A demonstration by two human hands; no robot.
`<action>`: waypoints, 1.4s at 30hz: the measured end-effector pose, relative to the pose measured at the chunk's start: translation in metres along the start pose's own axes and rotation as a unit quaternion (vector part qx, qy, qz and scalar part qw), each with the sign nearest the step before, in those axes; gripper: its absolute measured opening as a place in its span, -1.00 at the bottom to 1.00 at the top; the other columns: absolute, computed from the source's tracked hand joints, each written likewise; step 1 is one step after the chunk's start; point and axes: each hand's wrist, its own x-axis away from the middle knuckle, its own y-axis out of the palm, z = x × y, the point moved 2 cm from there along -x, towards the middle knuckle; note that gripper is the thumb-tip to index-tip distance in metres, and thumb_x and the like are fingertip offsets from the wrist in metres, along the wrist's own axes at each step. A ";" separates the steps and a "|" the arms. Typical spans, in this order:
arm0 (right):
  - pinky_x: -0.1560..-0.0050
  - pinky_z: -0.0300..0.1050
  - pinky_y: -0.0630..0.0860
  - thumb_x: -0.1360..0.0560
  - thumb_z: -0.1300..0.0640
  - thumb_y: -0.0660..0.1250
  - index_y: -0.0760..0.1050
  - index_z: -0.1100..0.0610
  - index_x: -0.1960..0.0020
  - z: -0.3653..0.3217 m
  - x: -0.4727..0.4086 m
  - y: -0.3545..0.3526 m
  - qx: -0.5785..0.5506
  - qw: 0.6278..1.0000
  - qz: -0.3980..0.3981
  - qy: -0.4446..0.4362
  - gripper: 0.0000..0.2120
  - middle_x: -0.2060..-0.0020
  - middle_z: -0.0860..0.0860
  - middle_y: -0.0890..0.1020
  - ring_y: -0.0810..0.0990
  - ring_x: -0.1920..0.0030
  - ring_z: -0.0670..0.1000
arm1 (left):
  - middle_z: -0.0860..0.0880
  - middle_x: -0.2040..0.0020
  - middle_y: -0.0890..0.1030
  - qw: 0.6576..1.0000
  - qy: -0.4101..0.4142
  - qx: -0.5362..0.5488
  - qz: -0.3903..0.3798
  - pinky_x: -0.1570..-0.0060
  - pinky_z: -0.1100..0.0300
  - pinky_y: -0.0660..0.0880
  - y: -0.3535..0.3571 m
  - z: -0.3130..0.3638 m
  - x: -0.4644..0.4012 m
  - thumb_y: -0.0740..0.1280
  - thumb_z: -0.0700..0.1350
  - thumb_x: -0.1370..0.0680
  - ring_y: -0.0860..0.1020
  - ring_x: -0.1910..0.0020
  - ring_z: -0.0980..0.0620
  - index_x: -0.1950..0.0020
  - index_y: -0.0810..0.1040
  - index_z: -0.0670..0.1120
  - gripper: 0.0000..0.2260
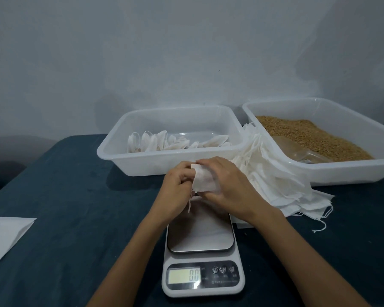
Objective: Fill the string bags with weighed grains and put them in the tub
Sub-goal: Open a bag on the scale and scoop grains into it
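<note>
Scale [203,258] nearest, above it one string bag [205,181] pinched between left hand [177,185] and right hand [228,185].

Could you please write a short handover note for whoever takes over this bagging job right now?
Left hand and right hand both hold one string bag above the scale, which reads zero with a bare plate.
Filled bags lie in the left tub; empty bags are heaped beside it.
Grain and scoop sit in the right tub.
Left: weigh grain, fill this bag, place it in the left tub, repeat.
</note>
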 end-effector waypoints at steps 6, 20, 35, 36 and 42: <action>0.03 -0.14 0.52 -0.43 0.14 0.51 0.55 0.09 -0.13 0.004 -0.002 -0.005 -0.105 0.991 0.059 0.058 -0.70 0.04 -0.10 0.63 0.58 0.05 -0.09 | 0.10 0.04 0.64 0.995 0.017 0.074 0.061 0.34 0.20 0.44 0.000 0.007 0.002 0.19 -0.47 -0.62 0.47 0.41 0.09 0.10 0.71 -0.05 -0.58; 0.13 -0.19 0.62 -0.46 0.17 0.54 0.61 0.07 -0.09 -0.009 -0.001 -0.008 -0.440 0.874 0.110 0.173 -0.77 0.10 0.01 0.73 0.73 0.06 0.01 | 0.14 -0.44 0.50 0.986 -0.056 0.091 -0.125 -0.35 0.16 0.51 0.024 0.006 0.018 0.64 -0.06 -0.33 0.55 -0.38 0.14 -0.65 -0.13 0.30 0.18; -0.01 0.00 0.65 -0.38 0.17 0.61 0.53 0.13 -0.16 -0.012 -0.002 -0.011 -0.382 0.908 0.087 0.151 -0.58 -0.08 0.05 0.61 0.65 -0.07 0.01 | 0.16 -0.14 0.64 0.997 0.026 0.065 -0.035 0.04 0.24 0.61 0.025 0.016 0.020 0.51 -0.16 -0.46 0.65 -0.14 0.12 -0.44 0.40 0.11 -0.40; -0.06 -0.07 0.62 -0.38 0.14 0.61 0.53 0.11 -0.16 -0.012 -0.002 -0.010 -0.350 0.922 0.087 0.143 -0.58 -0.13 0.00 0.59 0.62 -0.12 -0.01 | 0.17 -0.12 0.65 0.998 0.037 0.050 -0.025 0.04 0.24 0.62 0.025 0.017 0.021 0.51 -0.18 -0.47 0.65 -0.12 0.13 -0.41 0.42 0.10 -0.44; -0.18 -0.08 0.56 -0.27 -0.04 0.64 0.54 0.06 -0.11 -0.017 -0.002 -0.010 -0.343 0.929 0.062 0.122 -0.50 -0.26 -0.11 0.54 0.58 -0.23 -0.04 | 0.02 -0.03 0.67 0.996 0.043 0.081 0.009 0.00 -0.07 0.68 0.025 0.020 0.020 0.44 -0.24 -0.45 0.67 -0.03 -0.05 -0.25 0.53 0.03 -0.60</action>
